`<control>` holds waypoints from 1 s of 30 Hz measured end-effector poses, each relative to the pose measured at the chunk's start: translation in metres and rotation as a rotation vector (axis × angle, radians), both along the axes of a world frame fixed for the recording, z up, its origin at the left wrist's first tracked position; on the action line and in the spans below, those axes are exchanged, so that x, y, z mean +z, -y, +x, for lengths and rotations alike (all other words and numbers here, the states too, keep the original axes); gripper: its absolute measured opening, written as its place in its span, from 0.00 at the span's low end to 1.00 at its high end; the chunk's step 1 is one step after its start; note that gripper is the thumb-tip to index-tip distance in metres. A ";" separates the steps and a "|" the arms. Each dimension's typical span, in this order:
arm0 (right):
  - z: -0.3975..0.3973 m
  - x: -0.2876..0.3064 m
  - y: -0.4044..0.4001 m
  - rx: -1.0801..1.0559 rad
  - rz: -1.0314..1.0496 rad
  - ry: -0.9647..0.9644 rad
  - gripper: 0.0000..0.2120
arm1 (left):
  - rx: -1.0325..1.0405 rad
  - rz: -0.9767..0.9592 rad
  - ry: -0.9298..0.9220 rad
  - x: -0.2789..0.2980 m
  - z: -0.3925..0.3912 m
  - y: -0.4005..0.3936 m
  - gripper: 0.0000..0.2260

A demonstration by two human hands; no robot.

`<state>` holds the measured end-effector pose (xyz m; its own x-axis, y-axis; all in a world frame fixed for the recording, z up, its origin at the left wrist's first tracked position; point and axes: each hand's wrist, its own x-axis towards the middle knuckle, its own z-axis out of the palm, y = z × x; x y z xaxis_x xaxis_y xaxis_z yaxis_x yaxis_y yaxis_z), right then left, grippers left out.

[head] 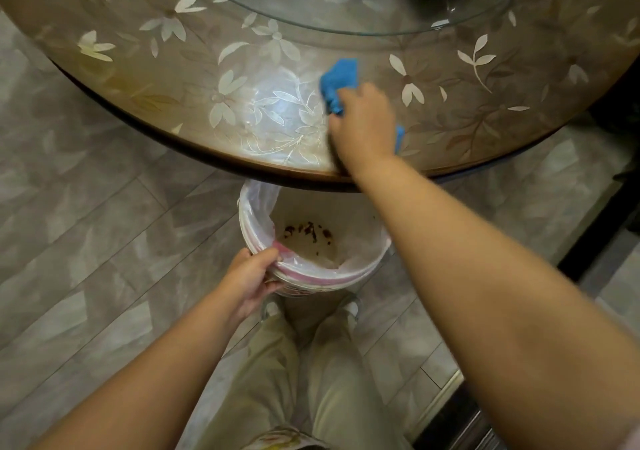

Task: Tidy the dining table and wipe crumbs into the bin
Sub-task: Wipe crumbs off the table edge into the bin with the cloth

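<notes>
Cloth (338, 82), blue, lies on the table (450, 110) near its 6 o'clock edge, pressed under your right hand (363, 127), whose fingers close over it. Bin (311, 276), white with a clear liner, sits below that edge, partly under it, crumbs (308, 231) at its bottom; your left hand (251, 280) grips its rim at 8 o'clock.

Head camera looks steeply down (close) at table (242, 131).

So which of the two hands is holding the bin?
The left hand: it grips the near rim of the bin below the table edge. The right hand is up on the table, pressing a blue cloth.
</notes>
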<state>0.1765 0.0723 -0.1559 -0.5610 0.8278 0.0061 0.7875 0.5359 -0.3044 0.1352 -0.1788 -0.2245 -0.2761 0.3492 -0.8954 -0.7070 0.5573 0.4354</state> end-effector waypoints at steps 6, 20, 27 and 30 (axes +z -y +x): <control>0.003 0.007 0.042 0.454 0.057 0.014 0.15 | 0.046 -0.003 0.028 0.001 -0.003 -0.004 0.15; -0.021 0.003 0.069 0.280 -0.027 0.009 0.11 | 0.099 -0.007 0.039 0.006 -0.013 -0.005 0.14; 0.039 -0.002 0.002 0.271 0.111 0.063 0.15 | 0.082 -0.002 0.052 0.013 -0.017 -0.006 0.07; 0.087 0.001 -0.040 -0.044 0.092 0.059 0.19 | 0.078 -0.010 0.048 0.014 -0.021 -0.004 0.07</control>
